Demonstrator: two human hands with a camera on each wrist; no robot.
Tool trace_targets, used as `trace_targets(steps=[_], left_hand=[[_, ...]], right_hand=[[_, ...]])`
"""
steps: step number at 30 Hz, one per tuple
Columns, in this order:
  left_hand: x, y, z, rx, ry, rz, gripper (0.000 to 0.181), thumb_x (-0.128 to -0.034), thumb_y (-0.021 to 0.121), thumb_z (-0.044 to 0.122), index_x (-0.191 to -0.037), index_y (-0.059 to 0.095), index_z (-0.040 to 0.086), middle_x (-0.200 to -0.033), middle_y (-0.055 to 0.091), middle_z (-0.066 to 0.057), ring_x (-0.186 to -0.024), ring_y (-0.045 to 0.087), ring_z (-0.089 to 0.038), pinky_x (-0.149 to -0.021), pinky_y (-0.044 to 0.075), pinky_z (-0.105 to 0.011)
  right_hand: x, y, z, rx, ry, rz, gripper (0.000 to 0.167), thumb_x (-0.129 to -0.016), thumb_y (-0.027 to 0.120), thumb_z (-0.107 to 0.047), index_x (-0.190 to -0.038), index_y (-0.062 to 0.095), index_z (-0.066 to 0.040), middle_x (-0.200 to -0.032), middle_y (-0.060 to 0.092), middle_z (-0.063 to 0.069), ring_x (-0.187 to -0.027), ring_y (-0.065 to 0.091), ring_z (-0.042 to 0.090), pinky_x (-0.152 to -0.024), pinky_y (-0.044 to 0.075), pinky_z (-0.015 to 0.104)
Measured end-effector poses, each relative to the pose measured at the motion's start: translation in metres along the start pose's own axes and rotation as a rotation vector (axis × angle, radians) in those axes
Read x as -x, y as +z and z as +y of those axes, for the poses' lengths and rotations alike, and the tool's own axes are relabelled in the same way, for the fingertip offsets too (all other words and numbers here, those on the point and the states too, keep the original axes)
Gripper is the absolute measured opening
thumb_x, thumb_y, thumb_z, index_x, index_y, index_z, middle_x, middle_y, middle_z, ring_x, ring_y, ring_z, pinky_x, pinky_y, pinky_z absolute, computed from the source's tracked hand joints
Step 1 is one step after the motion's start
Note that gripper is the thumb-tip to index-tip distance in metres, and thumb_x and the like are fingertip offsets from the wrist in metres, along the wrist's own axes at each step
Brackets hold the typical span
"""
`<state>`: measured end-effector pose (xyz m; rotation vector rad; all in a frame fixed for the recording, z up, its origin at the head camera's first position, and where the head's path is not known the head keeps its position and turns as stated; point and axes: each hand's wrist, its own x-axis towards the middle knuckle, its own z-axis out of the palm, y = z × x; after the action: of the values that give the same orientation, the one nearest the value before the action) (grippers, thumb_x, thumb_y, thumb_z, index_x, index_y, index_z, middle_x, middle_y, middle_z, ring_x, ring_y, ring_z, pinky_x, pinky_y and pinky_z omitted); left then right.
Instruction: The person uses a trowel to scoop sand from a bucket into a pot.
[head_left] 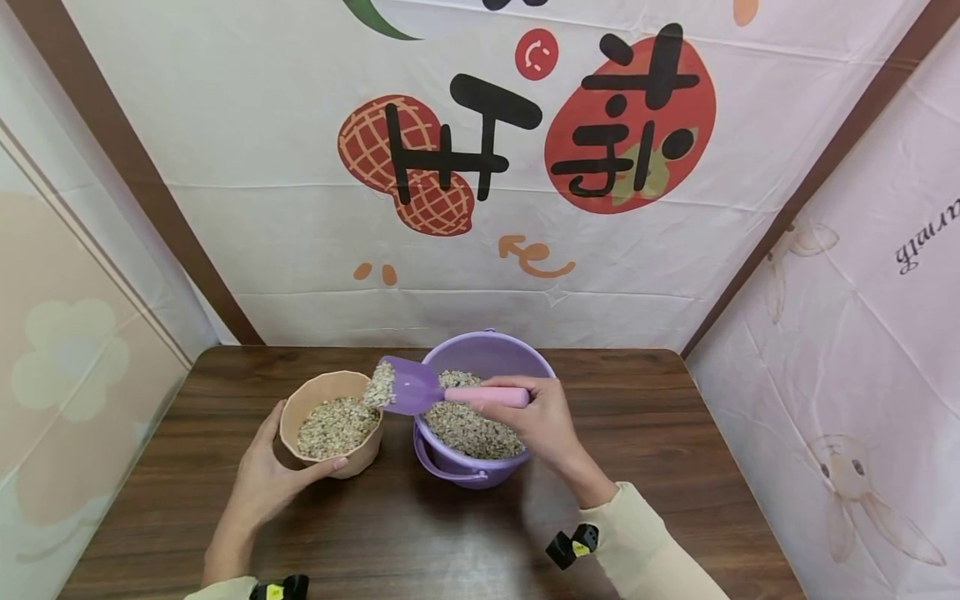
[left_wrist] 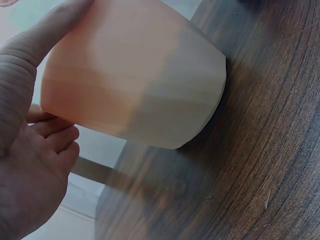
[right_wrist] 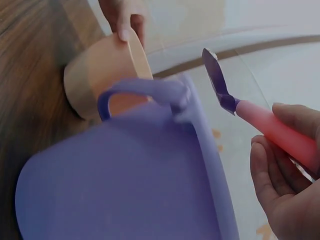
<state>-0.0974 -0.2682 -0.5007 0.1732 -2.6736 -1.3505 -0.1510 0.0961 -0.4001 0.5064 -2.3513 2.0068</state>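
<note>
My right hand grips the pink handle of a purple toy shovel, level above the bucket. Pale gravel-like grains sit on the blade's tip, over the right rim of a peach-coloured pot. Around that pot's left and near sides my left hand holds on, thumb in front; the left wrist view shows its fingers against the wall. Similar grains lie inside the pot. The purple bucket stands right of it, holding more grains, partly hidden by the shovel and right hand.
The bucket's purple handle hangs down at its near left side. Everything stands on a dark wood-grain table. A printed white cloth rises behind the table's far edge, with further cloth panels at both sides.
</note>
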Motion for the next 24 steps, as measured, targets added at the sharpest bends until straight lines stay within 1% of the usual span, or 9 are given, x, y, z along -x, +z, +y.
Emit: trace_targets(steps=[4, 8, 11, 15, 19, 24], left_hand=[[0.0, -0.001, 0.001, 0.004, -0.011, -0.004, 0.131, -0.0692, 0.094, 0.038, -0.162, 0.01, 0.002, -0.162, 0.02, -0.031, -0.144, 0.023, -0.054, -0.11, 0.025, -0.073], [0.001, -0.001, 0.001, 0.005, -0.02, -0.008, 0.132, -0.0688, 0.095, 0.039, -0.163, 0.009, 0.003, -0.162, 0.019, -0.03, -0.145, 0.022, -0.054, -0.11, 0.024, -0.073], [0.001, -0.001, 0.002, 0.007, -0.021, -0.009, 0.132, -0.0688, 0.095, 0.039, -0.163, 0.009, 0.003, -0.162, 0.019, -0.03, -0.145, 0.022, -0.054, -0.11, 0.024, -0.073], [0.0, -0.001, 0.002, 0.006, -0.014, -0.005, 0.132, -0.0683, 0.095, 0.038, -0.163, 0.01, 0.003, -0.162, 0.021, -0.03, -0.144, 0.023, -0.054, -0.109, 0.025, -0.073], [0.0, -0.001, 0.001, 0.001, -0.009, 0.001, 0.132, -0.0674, 0.096, 0.038, -0.163, 0.011, 0.003, -0.161, 0.022, -0.03, -0.144, 0.024, -0.054, -0.109, 0.026, -0.074], [0.0, -0.001, 0.001, 0.0, -0.019, -0.004, 0.133, -0.0674, 0.096, 0.038, -0.163, 0.01, 0.004, -0.161, 0.022, -0.031, -0.143, 0.024, -0.055, -0.108, 0.026, -0.074]], right_hand=[[-0.008, 0.018, 0.0, 0.089, -0.068, -0.028, 0.025, -0.076, 0.091, -0.013, -0.099, 0.082, -0.008, -0.091, 0.076, 0.005, -0.076, 0.066, 0.014, -0.064, 0.055, 0.024], [-0.015, 0.033, 0.0, 0.184, -0.112, -0.053, 0.027, -0.076, 0.092, -0.018, -0.099, 0.082, -0.009, -0.09, 0.077, 0.0, -0.075, 0.066, 0.009, -0.063, 0.054, 0.023], [-0.02, 0.043, -0.001, 0.22, -0.115, -0.081, 0.026, -0.077, 0.091, -0.021, -0.099, 0.082, -0.01, -0.09, 0.077, -0.004, -0.073, 0.065, 0.006, -0.062, 0.055, 0.023], [-0.024, 0.055, -0.004, 0.262, -0.121, -0.123, 0.022, -0.079, 0.089, -0.022, -0.098, 0.082, -0.013, -0.089, 0.076, -0.008, -0.074, 0.064, 0.004, -0.064, 0.056, 0.023], [-0.028, 0.065, -0.006, 0.308, -0.124, -0.153, 0.019, -0.08, 0.089, -0.022, -0.096, 0.083, -0.014, -0.089, 0.076, -0.008, -0.077, 0.064, 0.003, -0.068, 0.055, 0.022], [-0.032, 0.075, -0.01, 0.403, -0.146, -0.187, 0.016, -0.081, 0.088, -0.023, -0.094, 0.083, -0.016, -0.087, 0.075, -0.009, -0.079, 0.064, 0.001, -0.069, 0.052, 0.019]])
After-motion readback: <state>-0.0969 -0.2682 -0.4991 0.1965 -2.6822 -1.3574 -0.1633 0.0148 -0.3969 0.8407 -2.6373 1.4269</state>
